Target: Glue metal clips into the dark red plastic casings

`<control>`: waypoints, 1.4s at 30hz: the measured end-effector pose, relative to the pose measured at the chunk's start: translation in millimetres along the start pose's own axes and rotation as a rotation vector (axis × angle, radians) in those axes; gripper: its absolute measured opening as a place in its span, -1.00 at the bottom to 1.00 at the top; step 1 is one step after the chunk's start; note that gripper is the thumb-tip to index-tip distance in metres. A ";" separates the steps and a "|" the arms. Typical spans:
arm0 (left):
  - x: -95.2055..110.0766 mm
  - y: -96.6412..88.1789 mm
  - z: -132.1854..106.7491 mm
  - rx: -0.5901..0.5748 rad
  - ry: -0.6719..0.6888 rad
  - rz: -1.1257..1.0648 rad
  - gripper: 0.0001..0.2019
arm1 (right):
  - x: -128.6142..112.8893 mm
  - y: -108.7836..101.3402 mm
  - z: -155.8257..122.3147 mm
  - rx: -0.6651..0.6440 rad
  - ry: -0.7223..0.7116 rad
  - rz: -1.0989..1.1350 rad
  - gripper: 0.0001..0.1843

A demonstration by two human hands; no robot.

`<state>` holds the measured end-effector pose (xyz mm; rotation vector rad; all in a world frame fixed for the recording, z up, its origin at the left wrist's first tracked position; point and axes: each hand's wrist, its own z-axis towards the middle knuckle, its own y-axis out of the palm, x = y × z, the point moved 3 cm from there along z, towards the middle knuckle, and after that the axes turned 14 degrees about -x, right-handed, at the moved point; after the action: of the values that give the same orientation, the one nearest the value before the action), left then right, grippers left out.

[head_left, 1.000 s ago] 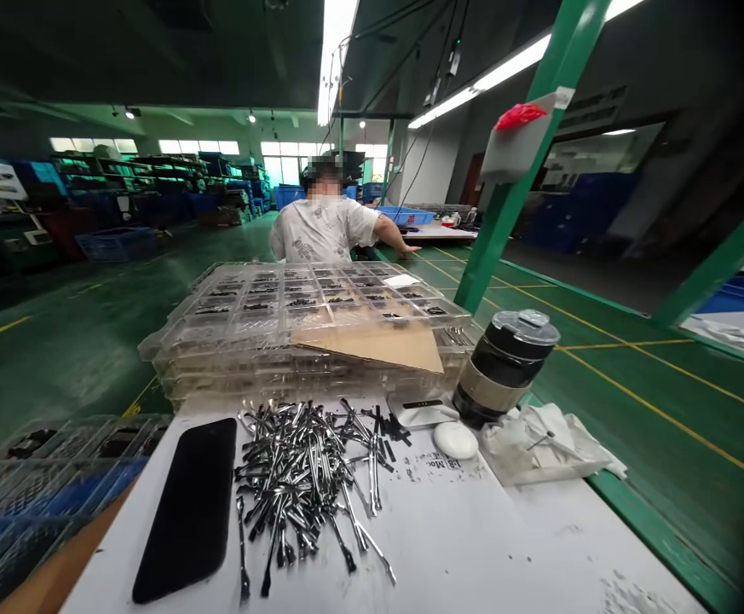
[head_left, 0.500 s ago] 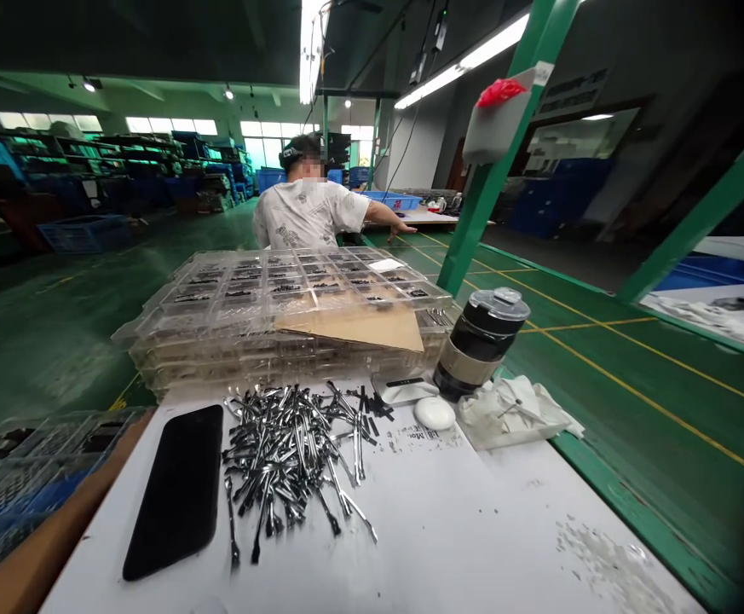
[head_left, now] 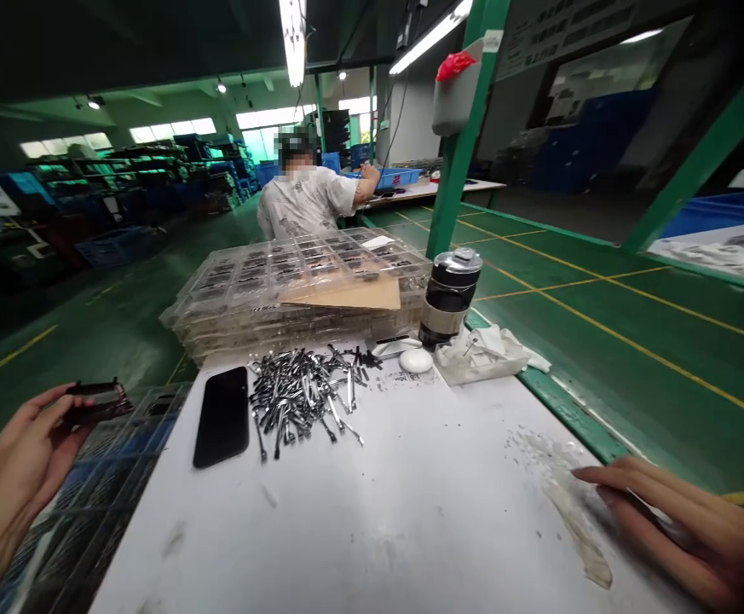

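Observation:
My left hand (head_left: 43,448) is at the left, beyond the table edge, its fingers closed on a small dark frame-like plastic part (head_left: 100,402). Under it are clear compartment trays (head_left: 122,477). My right hand (head_left: 678,524) is low at the right edge of the table, thumb and fingertips drawn together. Whatever they pinch is too small or hidden to name. Just left of those fingertips lie a strip of clear film (head_left: 579,537) and scattered tiny clear bits (head_left: 531,448). A pile of small shiny metal strips with black ends (head_left: 304,392) lies mid-table, away from both hands.
A black phone (head_left: 222,418) lies left of the pile. Behind are stacked clear trays (head_left: 237,320) with cardboard (head_left: 352,292). A dark bottle (head_left: 449,298), a white round case (head_left: 416,361) and crumpled tissue (head_left: 490,345) stand right. A green post (head_left: 452,188) rises behind; a co-worker (head_left: 308,200) sits ahead.
Both my hands now show; before, only my left forearm was visible at lower left. The left hand has come up with the dark part. The view has shifted, and the co-worker's arm has bent.

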<state>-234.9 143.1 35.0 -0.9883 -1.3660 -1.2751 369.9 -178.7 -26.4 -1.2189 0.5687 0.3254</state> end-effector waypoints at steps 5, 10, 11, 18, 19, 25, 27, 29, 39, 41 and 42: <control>18.5 83.1 -89.2 -0.325 0.041 -0.118 -0.83 | -75.7 34.6 51.1 -0.369 -0.248 0.234 -0.79; -13.5 180.3 -149.7 -0.724 -0.095 -0.308 -0.67 | -153.1 70.0 87.0 -0.570 -0.320 0.632 -0.60; -19.1 194.5 -158.4 -0.787 -0.118 -0.336 -0.69 | -159.1 76.6 90.5 -0.604 -0.302 0.722 -0.58; -53.8 243.6 -179.2 -1.002 -0.151 -0.258 -0.62 | -143.0 103.5 92.9 -0.734 -0.072 1.351 -0.58; -58.0 247.8 -180.2 -1.047 -0.095 -0.202 -0.55 | -139.8 105.4 90.9 -0.752 -0.059 1.376 -0.56; -84.5 260.7 -188.9 -1.182 0.139 0.095 -0.67 | -138.2 120.2 75.8 -0.914 0.014 1.438 -0.56; -90.0 256.9 -187.1 -1.161 0.181 0.147 -0.76 | -138.5 120.6 75.3 -0.860 0.038 1.401 -0.59; -93.1 250.0 -182.5 -1.115 0.218 0.224 -0.77 | -136.4 115.6 78.0 -0.687 0.087 1.341 -0.64; -98.7 234.3 -180.2 -1.091 0.035 0.393 -0.70 | -152.8 104.6 81.0 -0.513 -0.092 0.828 -0.68; -101.8 234.7 -174.6 -1.086 -0.095 0.210 -0.69 | -150.3 110.4 87.7 -0.607 -0.065 0.879 -0.68; -103.3 234.9 -170.2 -1.078 -0.141 0.139 -0.71 | -148.2 111.8 94.5 -0.642 -0.068 0.866 -0.68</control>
<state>34.6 7.8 -27.5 -1.8701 -0.6050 -1.8841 212.1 -44.0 -7.7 -1.5046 0.9600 1.3554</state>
